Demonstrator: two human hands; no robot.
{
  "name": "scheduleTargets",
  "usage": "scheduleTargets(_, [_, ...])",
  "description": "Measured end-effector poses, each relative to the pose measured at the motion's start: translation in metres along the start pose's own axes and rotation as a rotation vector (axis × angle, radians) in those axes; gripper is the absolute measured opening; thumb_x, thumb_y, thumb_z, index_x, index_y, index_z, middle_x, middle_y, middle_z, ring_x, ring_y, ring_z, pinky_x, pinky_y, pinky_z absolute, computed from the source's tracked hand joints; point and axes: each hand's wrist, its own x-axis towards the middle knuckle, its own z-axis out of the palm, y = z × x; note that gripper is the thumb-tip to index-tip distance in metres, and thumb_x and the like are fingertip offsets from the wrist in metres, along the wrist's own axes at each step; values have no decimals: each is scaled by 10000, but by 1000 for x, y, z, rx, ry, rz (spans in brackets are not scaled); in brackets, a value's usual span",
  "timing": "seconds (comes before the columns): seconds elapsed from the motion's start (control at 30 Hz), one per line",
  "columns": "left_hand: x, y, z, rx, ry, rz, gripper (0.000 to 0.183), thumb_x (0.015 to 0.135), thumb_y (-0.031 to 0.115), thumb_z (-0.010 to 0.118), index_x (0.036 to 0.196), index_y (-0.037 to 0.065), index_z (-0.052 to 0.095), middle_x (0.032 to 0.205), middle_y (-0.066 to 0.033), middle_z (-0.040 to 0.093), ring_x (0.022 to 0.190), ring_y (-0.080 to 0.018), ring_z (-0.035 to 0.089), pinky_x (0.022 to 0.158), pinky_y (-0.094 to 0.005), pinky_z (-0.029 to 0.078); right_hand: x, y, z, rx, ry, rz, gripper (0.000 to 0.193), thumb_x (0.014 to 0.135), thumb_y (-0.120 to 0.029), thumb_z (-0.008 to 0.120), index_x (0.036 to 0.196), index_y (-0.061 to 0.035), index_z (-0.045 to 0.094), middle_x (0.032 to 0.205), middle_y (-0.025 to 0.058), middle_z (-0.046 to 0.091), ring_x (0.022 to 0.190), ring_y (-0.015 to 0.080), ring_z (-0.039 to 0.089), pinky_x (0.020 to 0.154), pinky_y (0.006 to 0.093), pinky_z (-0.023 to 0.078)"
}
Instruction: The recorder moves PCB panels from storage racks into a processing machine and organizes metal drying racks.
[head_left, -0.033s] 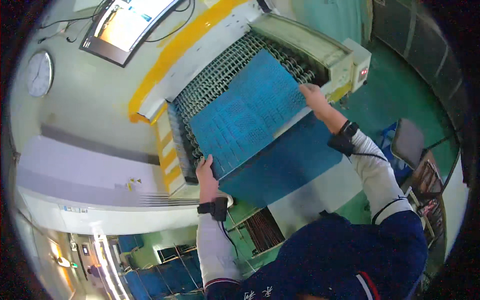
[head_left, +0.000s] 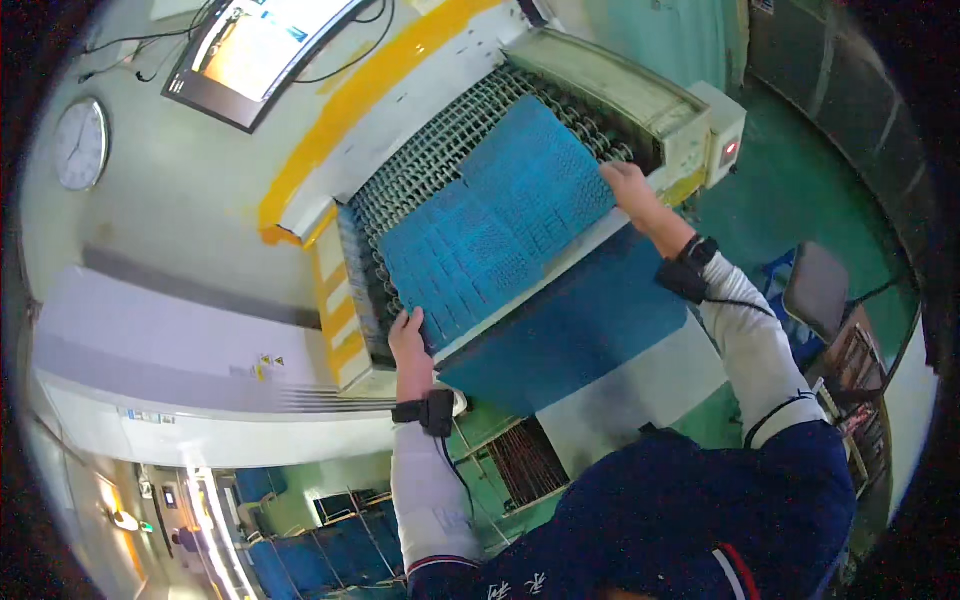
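We see both bare hands at the near edge of a blue panel (head_left: 505,220) in the upper middle of the frame. The left hand (head_left: 410,350) grips its lower left corner, just below the centre; the right hand (head_left: 632,195) grips its right corner. The fingers under the panel are hidden from us. The panel is finely textured and notched at its far edge; from this angle we cannot quite tell whether it is one piece or two side by side. It lies tilted across a metal mesh conveyor (head_left: 420,150). Left of the mesh we note a yellow-and-white striped guard (head_left: 337,295), and to its right a control box (head_left: 725,138) with a red light. Farther out, we find a screen (head_left: 255,60) at upper left, a round wall clock (head_left: 81,144) below it, and a dark-seated chair (head_left: 815,288) at right.
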Motion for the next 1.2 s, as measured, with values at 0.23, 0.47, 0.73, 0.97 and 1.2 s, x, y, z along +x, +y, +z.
scheduleTargets(0.23, [47,-31,30,1065,68,607,618,745,376,711,1254,66,548,1206,-236,542,1101,-410,506,958,-466,390,44,8,11,-1039,253,-552,369,838,-340,595,1106,-86,619,1177,150,581,1097,348,527,889,462,445])
scheduleTargets(0.47, [50,-34,48,1335,40,441,739,741,522,672,1379,230,439,1462,-178,301,1318,-425,273,1034,-576,259,8,14,70,-1275,-25,-592,515,807,-407,638,1248,-159,544,1384,122,429,1292,350,358,1049,520,279])
scheduleTargets(0.73, [87,-5,37,1403,-162,340,937,658,652,679,1432,234,356,1508,-170,228,1366,-423,207,1052,-582,234,71,7,76,-1352,-98,-469,528,810,-451,624,1244,-164,535,1377,113,441,1304,340,356,1064,527,259])
scheduleTargets(0.97, [101,5,56,1397,-197,252,1025,627,714,659,1449,200,323,1522,-174,193,1387,-419,160,1062,-583,211,94,22,72,-1329,-58,-599,519,780,-457,637,1205,-171,557,1334,115,467,1260,339,395,1024,537,299])
scheduleTargets(1.2, [96,-2,29,1229,-120,400,967,689,669,640,1435,135,334,1483,-204,271,1371,-403,226,1071,-553,226,109,30,85,-1365,-116,-643,518,791,-448,641,1211,-158,548,1317,101,488,1242,331,415,1012,516,328])
